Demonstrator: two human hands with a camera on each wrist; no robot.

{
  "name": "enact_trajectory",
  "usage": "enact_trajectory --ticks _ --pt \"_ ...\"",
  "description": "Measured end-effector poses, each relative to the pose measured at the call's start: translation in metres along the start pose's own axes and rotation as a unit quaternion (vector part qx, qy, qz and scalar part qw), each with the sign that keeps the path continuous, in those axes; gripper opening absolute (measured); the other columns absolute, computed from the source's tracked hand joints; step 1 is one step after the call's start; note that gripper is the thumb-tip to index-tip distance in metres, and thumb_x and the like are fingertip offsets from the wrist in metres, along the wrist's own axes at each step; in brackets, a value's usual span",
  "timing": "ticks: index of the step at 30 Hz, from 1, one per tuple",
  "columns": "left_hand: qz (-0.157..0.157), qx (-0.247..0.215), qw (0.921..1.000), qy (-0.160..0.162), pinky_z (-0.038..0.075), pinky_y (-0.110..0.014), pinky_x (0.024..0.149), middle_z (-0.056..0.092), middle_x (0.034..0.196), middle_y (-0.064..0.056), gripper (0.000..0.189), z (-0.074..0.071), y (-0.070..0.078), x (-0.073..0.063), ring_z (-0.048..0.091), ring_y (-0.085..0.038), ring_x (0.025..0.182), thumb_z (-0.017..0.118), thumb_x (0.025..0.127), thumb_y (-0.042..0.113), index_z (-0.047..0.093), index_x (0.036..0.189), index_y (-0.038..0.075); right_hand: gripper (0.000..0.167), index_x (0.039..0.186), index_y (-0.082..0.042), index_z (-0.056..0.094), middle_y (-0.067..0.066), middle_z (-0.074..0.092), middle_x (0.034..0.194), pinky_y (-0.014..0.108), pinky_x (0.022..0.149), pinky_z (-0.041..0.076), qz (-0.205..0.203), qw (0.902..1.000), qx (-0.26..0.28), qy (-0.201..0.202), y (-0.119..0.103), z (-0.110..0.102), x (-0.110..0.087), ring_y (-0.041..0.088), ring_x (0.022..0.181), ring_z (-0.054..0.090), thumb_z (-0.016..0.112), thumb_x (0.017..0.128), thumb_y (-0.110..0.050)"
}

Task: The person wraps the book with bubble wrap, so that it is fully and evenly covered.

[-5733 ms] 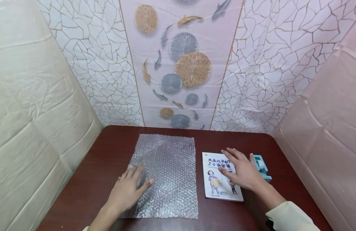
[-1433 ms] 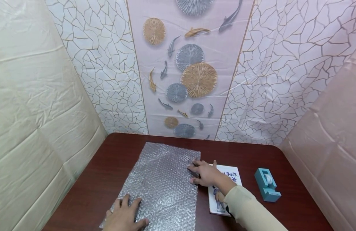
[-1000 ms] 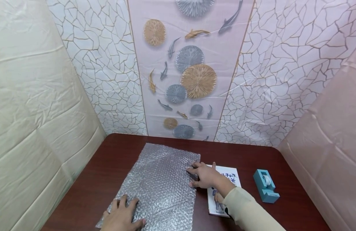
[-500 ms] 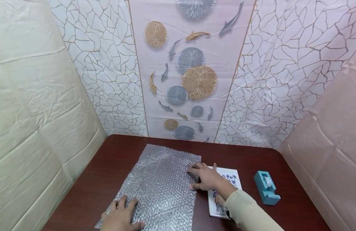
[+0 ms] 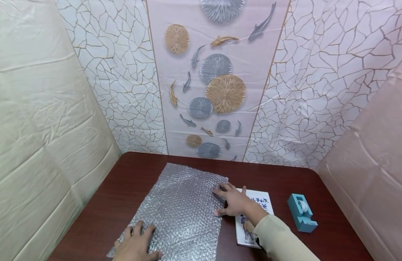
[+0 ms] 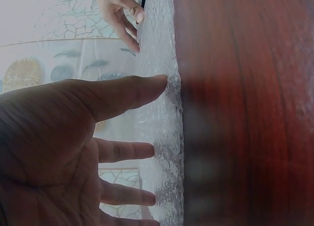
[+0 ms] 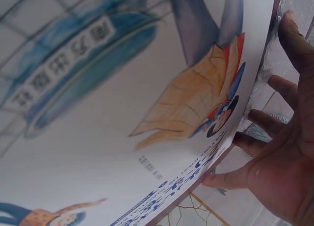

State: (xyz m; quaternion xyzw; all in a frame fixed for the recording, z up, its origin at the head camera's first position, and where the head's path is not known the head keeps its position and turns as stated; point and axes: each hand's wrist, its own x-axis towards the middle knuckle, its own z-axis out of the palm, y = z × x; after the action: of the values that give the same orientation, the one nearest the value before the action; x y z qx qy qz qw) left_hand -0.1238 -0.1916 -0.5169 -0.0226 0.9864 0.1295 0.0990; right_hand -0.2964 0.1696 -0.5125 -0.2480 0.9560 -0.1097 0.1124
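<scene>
Loosely splayed, both hands touch the bubble wrap with fingers apart.

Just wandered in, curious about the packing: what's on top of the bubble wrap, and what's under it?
The left hand and right hand touch the bubble wrap from above. It lies on the table; anything else beneath it is covered and can't be seen.
</scene>
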Motion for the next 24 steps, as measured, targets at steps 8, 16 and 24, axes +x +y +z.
enact_trajectory --ticks 8,16,24 --pt "-0.007 -0.003 1.0000 -0.005 0.044 -0.092 0.098 0.052 0.158 -0.034 0.088 -0.003 -0.001 0.001 0.046 -0.072 0.140 0.094 0.076 0.060 0.066 0.147 0.015 0.091 0.166 -0.031 0.051 0.017 0.039 0.176 0.093 0.120 0.016 -0.011 0.9999 0.005 0.002 0.002 0.000 0.000 0.047 0.163 0.038 0.085 0.089 -0.066" --pt "-0.020 -0.005 0.9998 -0.003 0.044 -0.091 0.099 0.052 0.156 -0.035 0.086 -0.001 -0.004 0.002 0.046 -0.073 0.137 0.093 0.075 0.053 0.067 0.147 0.015 0.094 0.165 -0.028 0.053 0.018 0.042 0.174 0.093 0.119 0.019 -0.012 0.9999 -0.006 0.001 -0.005 -0.001 -0.006 0.048 0.159 0.043 0.084 0.087 -0.071" --pt "-0.029 -0.010 0.9995 -0.004 0.043 -0.091 0.100 0.049 0.158 -0.036 0.086 -0.002 -0.008 0.001 0.043 -0.077 0.138 0.091 0.075 0.049 0.066 0.148 0.014 0.084 0.164 -0.030 0.054 0.016 0.046 0.171 0.093 0.118 0.021 -0.011 0.9997 -0.021 0.001 -0.009 0.000 -0.010 0.048 0.159 0.045 0.079 0.093 -0.068"
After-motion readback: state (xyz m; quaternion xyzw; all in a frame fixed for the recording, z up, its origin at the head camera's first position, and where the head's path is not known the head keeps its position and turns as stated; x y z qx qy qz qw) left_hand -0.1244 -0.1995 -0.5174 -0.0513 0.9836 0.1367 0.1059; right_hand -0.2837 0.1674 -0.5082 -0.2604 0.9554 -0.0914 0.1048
